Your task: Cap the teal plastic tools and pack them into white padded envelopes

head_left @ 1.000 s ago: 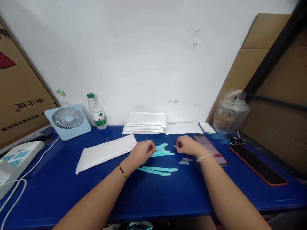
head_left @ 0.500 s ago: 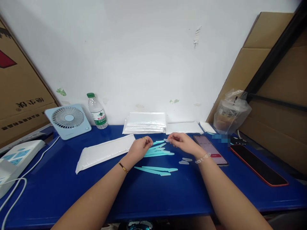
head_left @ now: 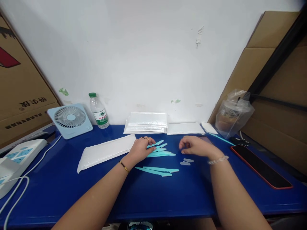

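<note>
My left hand is closed on a turquoise eyebrow razor, whose blade end points right past my fingertips. Just below it, several more turquoise razors lie fanned out, their handles partly under the hand. Two loose razors rest nearer me on the blue table. To the right, my right hand hovers with its fingers curled in; whatever they hold, if anything, is hidden. Below that hand lie two small clear blade caps.
A white padded mailer lies left of the razors. Stacked mailers stand against the wall. A fan, water bottle and power strip occupy the left. A red-edged phone and bagged drink are right.
My right hand has moved right, away from the razor tip, where it was pinching a clear cap. It now covers most of the phone there. My left hand stays near the razors.
</note>
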Action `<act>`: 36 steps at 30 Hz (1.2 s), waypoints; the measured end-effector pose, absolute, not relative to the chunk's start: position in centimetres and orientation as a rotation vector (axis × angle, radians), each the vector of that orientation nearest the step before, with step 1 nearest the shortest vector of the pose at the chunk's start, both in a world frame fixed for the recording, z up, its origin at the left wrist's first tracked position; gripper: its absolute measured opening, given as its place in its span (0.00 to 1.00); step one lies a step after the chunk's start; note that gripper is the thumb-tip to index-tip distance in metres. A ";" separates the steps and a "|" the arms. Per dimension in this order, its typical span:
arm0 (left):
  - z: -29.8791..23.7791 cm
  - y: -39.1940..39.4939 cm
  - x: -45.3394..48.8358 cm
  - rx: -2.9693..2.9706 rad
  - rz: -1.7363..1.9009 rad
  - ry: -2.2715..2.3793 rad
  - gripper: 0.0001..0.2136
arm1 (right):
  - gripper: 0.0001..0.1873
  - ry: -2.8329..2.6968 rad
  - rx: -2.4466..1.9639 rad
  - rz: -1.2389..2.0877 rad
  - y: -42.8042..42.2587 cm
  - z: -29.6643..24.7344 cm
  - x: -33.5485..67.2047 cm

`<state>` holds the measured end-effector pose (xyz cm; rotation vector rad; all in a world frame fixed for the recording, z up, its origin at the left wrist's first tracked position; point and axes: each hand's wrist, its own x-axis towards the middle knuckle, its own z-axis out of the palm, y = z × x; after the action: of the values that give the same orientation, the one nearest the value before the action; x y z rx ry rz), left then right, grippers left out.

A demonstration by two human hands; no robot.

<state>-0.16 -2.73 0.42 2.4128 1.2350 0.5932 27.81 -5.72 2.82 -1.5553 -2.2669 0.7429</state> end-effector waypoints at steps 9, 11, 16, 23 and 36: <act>1.7 -5.5 -0.1 2.543 0.189 0.846 0.06 | 0.04 -2.264 -1.860 1.006 -5.2 1.9 28.7; 1.5 -5.3 0.1 2.554 0.227 0.897 0.06 | 0.05 -2.191 -1.784 1.000 -5.3 2.3 28.4; 1.5 -4.2 -0.4 2.446 0.405 1.114 0.07 | 0.14 -2.104 -1.433 1.079 -6.3 4.0 27.0; 0.9 -3.1 -1.2 2.158 0.544 1.138 0.09 | 0.16 -1.899 -1.357 0.971 -6.0 3.9 26.3; 0.5 -2.5 -1.3 2.201 0.623 1.129 0.16 | 0.15 -2.648 -1.096 0.962 -7.4 4.1 24.2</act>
<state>-1.32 -2.53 0.53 2.2013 1.1289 0.6231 24.23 -7.42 4.14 -1.0961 -2.6476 0.9623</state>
